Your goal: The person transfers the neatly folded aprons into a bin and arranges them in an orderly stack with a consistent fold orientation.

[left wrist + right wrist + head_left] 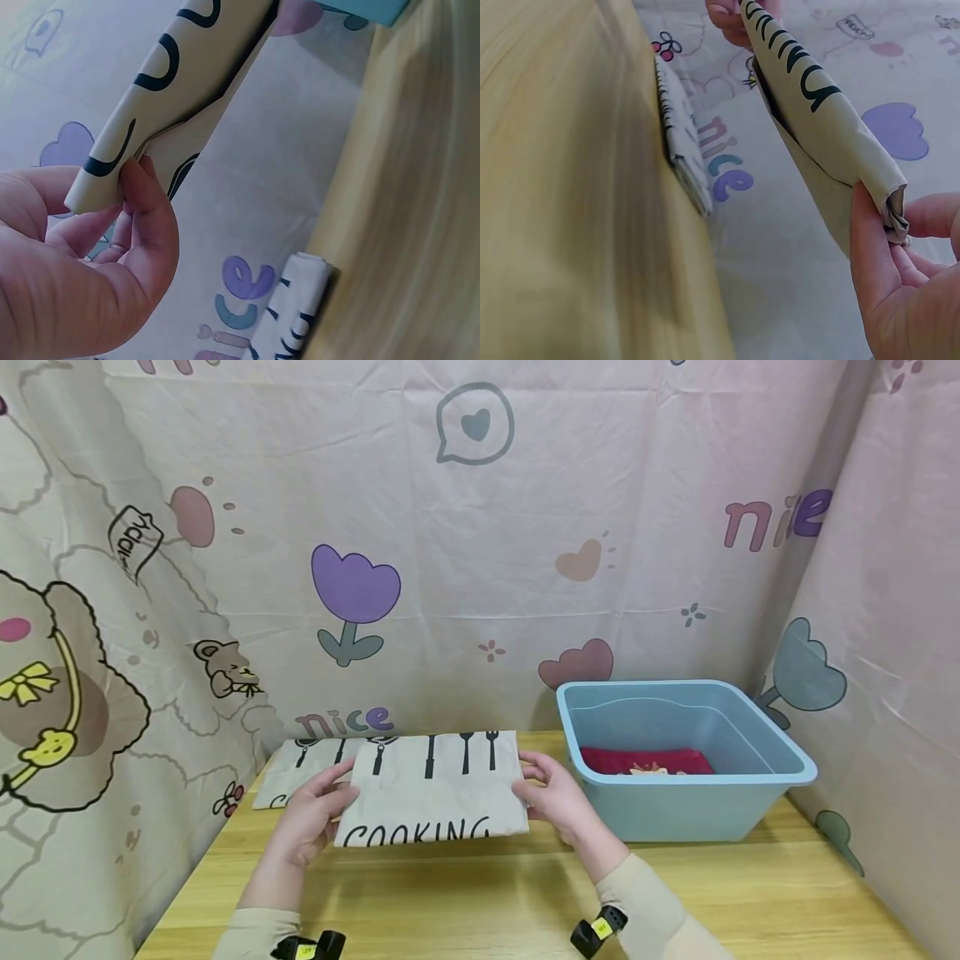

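Note:
A folded white cloth [435, 797] with black cutlery prints and the word COOKING is held up above the table between both hands. My left hand [315, 810] pinches its left edge, thumb and fingers on opposite faces. At the right edge, my right hand [558, 797] grips it the same way. In the right wrist view the folded layers of the cloth [832, 127] show at the end by the right hand [900, 292]. Behind and to the left, a second folded white cloth [281, 772] with similar prints lies on the table, partly covered by the held one.
On the right of the wooden table [480, 902] stands a light blue plastic bin [675, 810]. Inside it lies a dark red folded cloth [622, 760] with a pale print. A patterned curtain [465, 568] hangs along the back and both sides.

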A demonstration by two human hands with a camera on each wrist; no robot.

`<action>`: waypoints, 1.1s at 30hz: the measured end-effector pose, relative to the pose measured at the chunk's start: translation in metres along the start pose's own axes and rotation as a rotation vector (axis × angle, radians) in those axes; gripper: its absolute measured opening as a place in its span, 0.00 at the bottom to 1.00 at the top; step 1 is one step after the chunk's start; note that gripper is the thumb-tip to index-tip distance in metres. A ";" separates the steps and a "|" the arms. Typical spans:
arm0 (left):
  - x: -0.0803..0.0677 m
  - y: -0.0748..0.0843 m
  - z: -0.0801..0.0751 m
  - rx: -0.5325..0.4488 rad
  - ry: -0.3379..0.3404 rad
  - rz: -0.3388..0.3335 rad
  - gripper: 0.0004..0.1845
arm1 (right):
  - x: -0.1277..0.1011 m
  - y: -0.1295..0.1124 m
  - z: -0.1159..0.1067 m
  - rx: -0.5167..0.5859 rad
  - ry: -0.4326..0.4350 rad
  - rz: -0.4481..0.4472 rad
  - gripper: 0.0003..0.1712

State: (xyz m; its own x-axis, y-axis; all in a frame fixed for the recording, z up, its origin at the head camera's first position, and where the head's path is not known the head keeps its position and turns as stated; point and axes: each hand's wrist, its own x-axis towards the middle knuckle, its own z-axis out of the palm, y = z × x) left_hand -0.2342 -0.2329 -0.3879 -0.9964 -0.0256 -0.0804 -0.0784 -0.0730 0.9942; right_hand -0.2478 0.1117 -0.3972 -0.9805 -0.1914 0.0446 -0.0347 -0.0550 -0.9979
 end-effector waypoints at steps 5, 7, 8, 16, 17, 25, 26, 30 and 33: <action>-0.005 0.013 0.003 -0.026 0.008 0.035 0.31 | 0.000 -0.014 0.000 -0.007 0.016 -0.023 0.30; -0.006 0.018 0.005 -0.034 0.004 0.052 0.29 | 0.000 -0.019 -0.001 -0.006 0.024 -0.032 0.30; -0.006 0.021 0.006 -0.035 0.004 0.063 0.29 | -0.001 -0.021 -0.001 -0.008 0.025 -0.037 0.31; -0.007 0.035 0.019 -0.034 -0.024 0.126 0.32 | -0.004 -0.040 -0.012 -0.051 0.030 -0.068 0.32; -0.007 0.036 0.021 -0.033 -0.025 0.127 0.32 | -0.004 -0.042 -0.014 -0.059 0.028 -0.070 0.32; -0.006 0.051 0.037 -0.009 -0.034 0.132 0.31 | -0.010 -0.059 -0.034 -0.142 0.002 -0.112 0.34; -0.006 0.053 0.040 0.000 -0.037 0.134 0.31 | -0.011 -0.061 -0.037 -0.155 0.003 -0.115 0.34; -0.002 0.061 0.052 0.031 -0.047 0.143 0.30 | -0.014 -0.069 -0.048 -0.163 0.015 -0.128 0.34; 0.000 0.067 0.062 0.047 -0.061 0.156 0.30 | -0.016 -0.075 -0.058 -0.165 0.018 -0.144 0.34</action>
State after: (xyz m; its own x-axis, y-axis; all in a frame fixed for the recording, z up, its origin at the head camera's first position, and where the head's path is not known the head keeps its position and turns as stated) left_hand -0.2413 -0.1758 -0.3171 -0.9965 0.0281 0.0782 0.0775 -0.0260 0.9967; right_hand -0.2403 0.1759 -0.3260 -0.9663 -0.1754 0.1882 -0.2046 0.0808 -0.9755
